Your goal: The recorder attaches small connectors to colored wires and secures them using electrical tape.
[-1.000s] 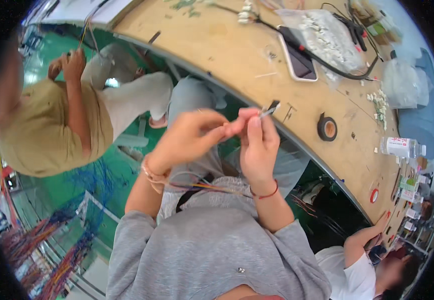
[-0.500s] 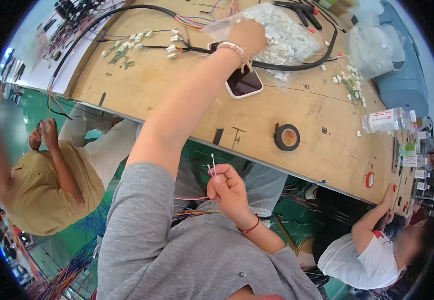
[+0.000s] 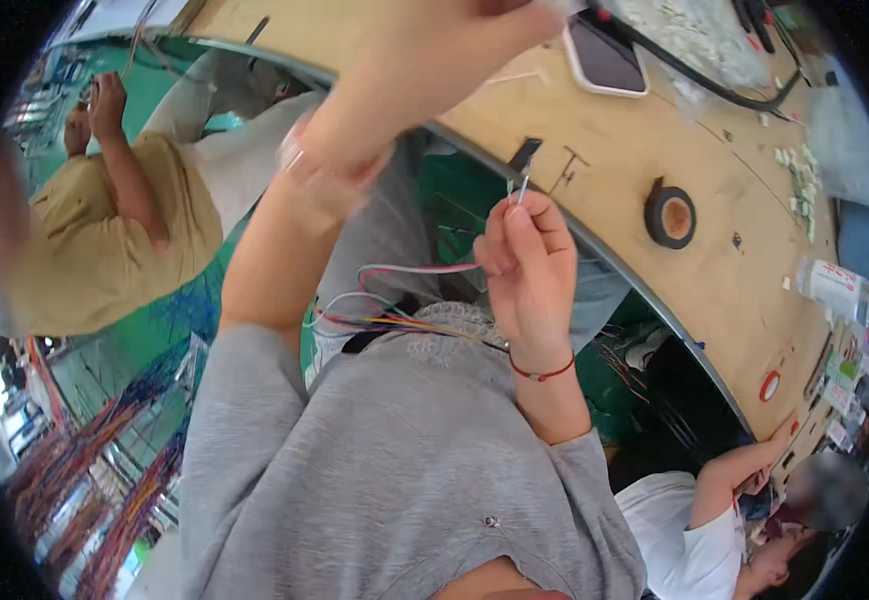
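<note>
My right hand, a red cord on its wrist, pinches two thin wires whose bare or crimped tips stick up past the fingers. A pink wire and a white wire trail leftward from this hand over my lap, near a multicoloured wire bundle. My left hand is raised over the table's near edge, smeared by motion. Its fingertips reach the top of the view, so what they hold, if anything, is unclear. Beside them lies a phone in a white case.
On the wooden table sit a black tape roll, a bag of white connectors, a black cable, loose connectors, a plastic bottle and a red tape roll. Co-workers sit left and right.
My left hand has drawn back from the connector bag toward me. The right hand still pinches the wires. The view has shifted, moving the table up and right.
</note>
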A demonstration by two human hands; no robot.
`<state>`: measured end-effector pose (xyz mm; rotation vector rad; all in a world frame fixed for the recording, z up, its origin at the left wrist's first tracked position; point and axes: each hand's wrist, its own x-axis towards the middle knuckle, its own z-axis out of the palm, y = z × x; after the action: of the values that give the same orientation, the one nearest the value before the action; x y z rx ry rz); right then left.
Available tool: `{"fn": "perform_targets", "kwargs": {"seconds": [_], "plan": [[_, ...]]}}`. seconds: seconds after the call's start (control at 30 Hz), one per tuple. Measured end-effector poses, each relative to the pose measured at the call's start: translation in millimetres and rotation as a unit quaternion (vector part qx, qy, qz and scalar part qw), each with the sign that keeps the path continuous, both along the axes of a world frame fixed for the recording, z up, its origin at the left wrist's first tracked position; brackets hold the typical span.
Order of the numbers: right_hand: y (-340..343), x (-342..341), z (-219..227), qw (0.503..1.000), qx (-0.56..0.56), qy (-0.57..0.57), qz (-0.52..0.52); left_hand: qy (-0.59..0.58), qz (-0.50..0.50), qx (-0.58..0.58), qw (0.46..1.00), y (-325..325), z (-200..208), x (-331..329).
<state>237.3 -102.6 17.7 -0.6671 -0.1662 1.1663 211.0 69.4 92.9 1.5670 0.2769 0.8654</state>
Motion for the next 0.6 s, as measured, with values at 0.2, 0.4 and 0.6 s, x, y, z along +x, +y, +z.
{"fn": "perform_targets", "kwargs": {"seconds": [0.2, 0.4, 0.6], "plan": [[6, -22, 0, 0.976, -0.033, -0.210, 0.036, 0.084, 0.048, -0.302, 0.948, -71, -47, -133], [2, -44, 19, 0.941, -0.045, -0.319, 0.101, 0.013, 0.041, -0.368, 0.929, -96, -45, -156], [-2, -52, 24, 0.932, -0.073, -0.334, 0.117, -0.036, 0.001, -0.370, 0.928, -95, -50, -161]]}}
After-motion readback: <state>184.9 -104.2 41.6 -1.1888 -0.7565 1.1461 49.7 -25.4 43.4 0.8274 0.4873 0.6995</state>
